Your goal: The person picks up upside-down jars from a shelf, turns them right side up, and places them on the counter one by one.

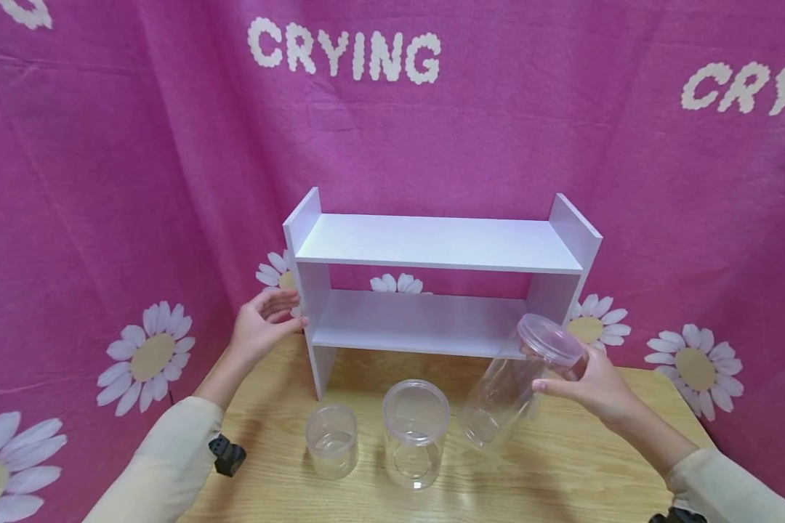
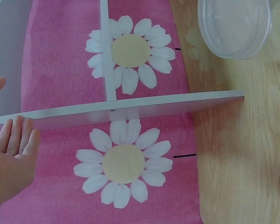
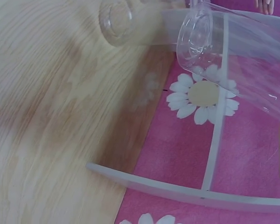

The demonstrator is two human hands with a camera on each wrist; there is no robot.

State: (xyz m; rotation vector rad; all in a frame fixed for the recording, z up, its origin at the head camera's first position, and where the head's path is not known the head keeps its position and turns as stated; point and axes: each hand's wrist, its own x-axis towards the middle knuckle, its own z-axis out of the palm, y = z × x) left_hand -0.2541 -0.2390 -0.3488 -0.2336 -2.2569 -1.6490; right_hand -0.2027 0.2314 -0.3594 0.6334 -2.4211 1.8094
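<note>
A white two-tier shelf (image 1: 438, 242) stands at the back of the wooden table. At its left side panel my left hand (image 1: 264, 325) holds its fingers loosely extended, the fingertips (image 2: 19, 126) close to or touching the panel edge. My right hand (image 1: 592, 385) grips a tall clear jar (image 1: 502, 396) near its pinkish lid (image 1: 549, 339). This jar leans with its base toward the lower left, in front of the shelf's right part; the right wrist view shows its clear wall (image 3: 252, 60). Some right fingers are hidden behind the jar.
A short clear jar (image 1: 332, 443) and a medium clear jar (image 1: 416, 436) stand on the table (image 1: 268, 465) in front of the shelf. A pink cloth (image 1: 432, 138) with flowers and lettering hangs behind and around.
</note>
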